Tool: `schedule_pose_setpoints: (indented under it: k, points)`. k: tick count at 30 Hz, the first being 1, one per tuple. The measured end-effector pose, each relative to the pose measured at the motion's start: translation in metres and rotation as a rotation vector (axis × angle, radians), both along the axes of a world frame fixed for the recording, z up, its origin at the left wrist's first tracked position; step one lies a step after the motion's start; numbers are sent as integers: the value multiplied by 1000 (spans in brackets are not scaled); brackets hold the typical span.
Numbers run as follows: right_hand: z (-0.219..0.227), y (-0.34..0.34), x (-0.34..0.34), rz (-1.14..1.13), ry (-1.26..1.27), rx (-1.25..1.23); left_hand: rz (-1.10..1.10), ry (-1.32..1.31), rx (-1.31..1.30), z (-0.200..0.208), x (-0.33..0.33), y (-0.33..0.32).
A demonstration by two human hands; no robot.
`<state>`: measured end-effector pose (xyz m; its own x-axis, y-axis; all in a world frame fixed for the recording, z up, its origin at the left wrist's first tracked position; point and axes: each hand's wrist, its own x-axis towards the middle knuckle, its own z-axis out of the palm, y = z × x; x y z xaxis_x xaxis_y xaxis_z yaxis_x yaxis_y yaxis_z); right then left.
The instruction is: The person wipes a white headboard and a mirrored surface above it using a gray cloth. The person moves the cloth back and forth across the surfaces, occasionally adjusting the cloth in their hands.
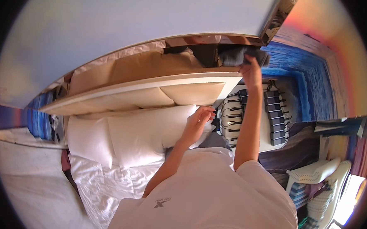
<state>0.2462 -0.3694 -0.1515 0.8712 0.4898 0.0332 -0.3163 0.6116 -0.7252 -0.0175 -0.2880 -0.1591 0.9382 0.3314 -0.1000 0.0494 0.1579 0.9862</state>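
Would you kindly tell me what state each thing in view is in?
Dark grey cloth: bunched, gripped by the right hand
Left hand: raised, fingers loosely curled, nothing visible in it
White pillows: side by side along the headboard
White sheet: wrinkled
Black boxes: lined up in rows

The dark grey cloth (233,57) in my right hand (251,68) is too blurred for me to tell its kind, my right forearm (249,122) hides part of a row of black boxes (243,94), and my white shirt (204,190), cropped by the lower edge, covers some of the bed (101,185).
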Motion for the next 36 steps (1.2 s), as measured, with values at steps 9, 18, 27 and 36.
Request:
schedule_pose_setpoints:
  k: [9,18,27,36]
  points:
    - [56,16,-23,189,-132,-109,290,140,20,16,-28,-9]
    - [44,12,-17,162,-62,-58,229,105,55,25,-48,14]
    - [41,144,-91,411,-312,-30,69,-18,185,32,-102,85]
    - [34,206,-141,200,-188,-2,-1,-46,167,13,-159,160]
